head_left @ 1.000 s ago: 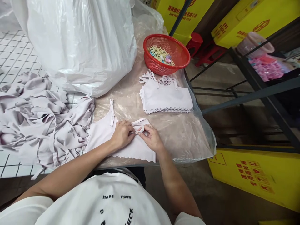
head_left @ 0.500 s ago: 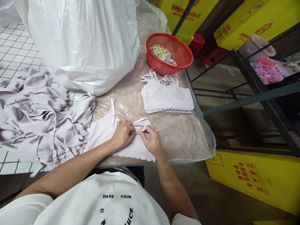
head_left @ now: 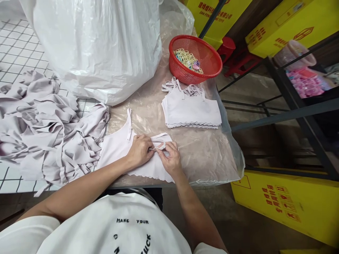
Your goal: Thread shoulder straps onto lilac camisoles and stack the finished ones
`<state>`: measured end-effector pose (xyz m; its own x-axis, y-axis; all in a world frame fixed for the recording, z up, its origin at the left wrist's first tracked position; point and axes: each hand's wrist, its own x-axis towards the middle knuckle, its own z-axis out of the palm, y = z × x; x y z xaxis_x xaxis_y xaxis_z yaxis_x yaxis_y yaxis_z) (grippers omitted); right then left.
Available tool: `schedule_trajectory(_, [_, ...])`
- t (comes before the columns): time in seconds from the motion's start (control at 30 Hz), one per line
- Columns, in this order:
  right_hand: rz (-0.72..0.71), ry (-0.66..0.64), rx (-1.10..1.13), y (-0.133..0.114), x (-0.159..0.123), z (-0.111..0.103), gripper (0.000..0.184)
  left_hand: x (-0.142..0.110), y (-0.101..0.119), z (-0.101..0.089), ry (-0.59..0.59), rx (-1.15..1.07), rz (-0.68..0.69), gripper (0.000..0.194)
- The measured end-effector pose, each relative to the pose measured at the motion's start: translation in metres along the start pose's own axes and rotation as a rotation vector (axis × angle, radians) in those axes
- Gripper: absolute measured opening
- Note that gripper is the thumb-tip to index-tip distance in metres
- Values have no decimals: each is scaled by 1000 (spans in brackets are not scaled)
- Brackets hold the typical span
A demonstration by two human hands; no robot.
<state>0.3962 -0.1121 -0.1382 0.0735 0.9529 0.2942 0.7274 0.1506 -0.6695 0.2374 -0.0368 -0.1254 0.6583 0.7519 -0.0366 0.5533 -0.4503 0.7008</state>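
Lilac fabric, a strappy top (head_left: 152, 167), lay flat on the worktop (head_left: 21, 46), right under both hands. Left hand (head_left: 140, 151) rested on the middle of the top, fingers curled, tips closed on a thin strap (head_left: 159, 147). Right hand (head_left: 171, 158) sat over the top's right part, thumb and forefinger pinching the same strap close by; a loop of it stood up at those fingertips. Gap between the two sets of fingertips was small. Exact grip under the left fingers couldn't be told, knuckles in the way. Other shoulder strap (head_left: 129, 123) lay loose, up from the left hand at the top's far edge.

Edges: scalloped hem of the top faced the person, just short of the worktop's near edge. Left of the top, a crumpled heap (head_left: 50, 127) of like garments crowded close; contact unclear. Beyond the top, far left, a bulky white plastic bag (head_left: 100, 53). Beyond and right of the top, a neat stack (head_left: 194, 111), red basket (head_left: 182, 72) behind it. Open room: bare plastic sheet (head_left: 203, 155) right of the top, out to the worktop's right edge, plus a strip between top and stack. Past that edge, a dark metal frame (head_left: 286, 115).
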Motion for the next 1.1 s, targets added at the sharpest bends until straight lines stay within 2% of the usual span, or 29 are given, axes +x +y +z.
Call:
schedule_trajectory(0.3, [6,-8,-14,-2,-4,-10,11,-1,-3,2,-3,-8,21,12])
schedule_trajectory(0.67, [-6,-29,-60,-2,-6,-9,12,-1,-4,1,-9,1,42,22])
schedule_trajectory(0.8, [11,-34,-66,0,-3,-8,11,0,-6,1,-13,-8,76,18])
schedule_trajectory(0.9, [8,-62,-48,0,1,-10,9,0,-6,0,-16,-1,101,17])
schedule_trajectory(1.1, [-40,-197,-82,4,6,-16,12,1,-8,3,-8,13,94,17])
